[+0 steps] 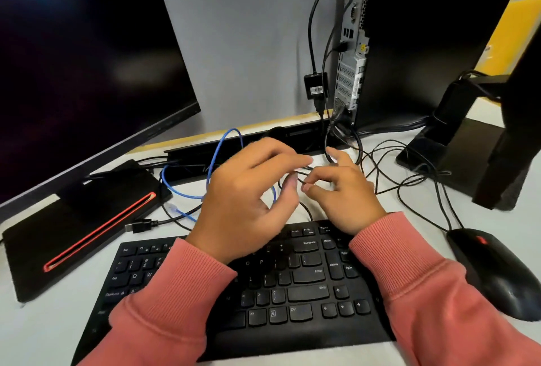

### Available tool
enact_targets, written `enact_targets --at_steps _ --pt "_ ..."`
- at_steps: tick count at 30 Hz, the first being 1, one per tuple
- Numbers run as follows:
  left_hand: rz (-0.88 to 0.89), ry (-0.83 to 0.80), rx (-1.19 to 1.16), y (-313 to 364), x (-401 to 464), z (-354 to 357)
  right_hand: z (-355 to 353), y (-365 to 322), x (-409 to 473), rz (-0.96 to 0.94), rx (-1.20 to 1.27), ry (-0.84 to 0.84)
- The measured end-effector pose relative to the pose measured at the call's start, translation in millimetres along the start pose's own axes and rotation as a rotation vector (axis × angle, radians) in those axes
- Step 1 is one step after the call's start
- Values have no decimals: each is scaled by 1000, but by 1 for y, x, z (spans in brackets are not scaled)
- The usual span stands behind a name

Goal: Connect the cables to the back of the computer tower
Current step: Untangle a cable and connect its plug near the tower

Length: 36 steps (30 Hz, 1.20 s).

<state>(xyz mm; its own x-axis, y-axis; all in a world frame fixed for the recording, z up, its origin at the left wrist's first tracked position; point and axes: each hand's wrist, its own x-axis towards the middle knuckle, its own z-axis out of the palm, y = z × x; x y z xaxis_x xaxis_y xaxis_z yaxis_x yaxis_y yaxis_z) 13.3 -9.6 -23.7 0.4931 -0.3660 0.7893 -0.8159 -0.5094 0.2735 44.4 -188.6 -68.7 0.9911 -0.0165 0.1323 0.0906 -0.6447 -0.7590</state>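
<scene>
The black computer tower (415, 43) stands at the back right with its silver port panel (352, 43) turned toward me. Some black cables are plugged into that panel, and a small black adapter (315, 86) hangs from one. Both my hands hover above the keyboard's far edge. My right hand (342, 196) pinches a thin black cable (304, 181) between thumb and finger. My left hand (248, 198) holds the same thin cable with curled fingers. A blue network cable (216, 155) loops behind my left hand, its clear plug (172, 208) lying loose on the desk. A loose black plug (140, 225) lies left of the keyboard.
A black keyboard (292, 292) lies in front of me and a black mouse (494, 272) to its right. A large monitor (82, 58) stands at the left on a red-striped base (82, 237). A second monitor stand (456, 143) sits right. Tangled black cables (409, 172) cover the desk.
</scene>
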Motion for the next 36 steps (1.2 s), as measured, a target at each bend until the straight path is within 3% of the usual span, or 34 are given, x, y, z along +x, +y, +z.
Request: enact_targets --at_steps 4,9,12,16,19,21,25,31,36 --pt "-100 -347 145 -5 11 22 2 2 0 -24 -159 -6" --pt "-412 -507 304 -44 -12 35 4 11 7 -52 -55 140" --pt "-561 -445 201 -59 -21 34 3 17 11 -113 151 229" --pt "-584 -391 54 -58 -21 37 3 17 9 -235 268 266" --pt "-650 -302 -125 -58 -21 39 1 13 6 -288 342 230" --pt "-750 -201 -362 -56 -15 39 0 12 4 -302 372 176" --pt "-892 -87 -681 -55 -7 36 1 9 0 -322 315 75" --pt "-900 -7 -1021 -55 -5 32 -1 6 -3 -325 299 49" --pt "-880 26 -1200 -55 -4 26 -2 7 -2 -301 382 206"
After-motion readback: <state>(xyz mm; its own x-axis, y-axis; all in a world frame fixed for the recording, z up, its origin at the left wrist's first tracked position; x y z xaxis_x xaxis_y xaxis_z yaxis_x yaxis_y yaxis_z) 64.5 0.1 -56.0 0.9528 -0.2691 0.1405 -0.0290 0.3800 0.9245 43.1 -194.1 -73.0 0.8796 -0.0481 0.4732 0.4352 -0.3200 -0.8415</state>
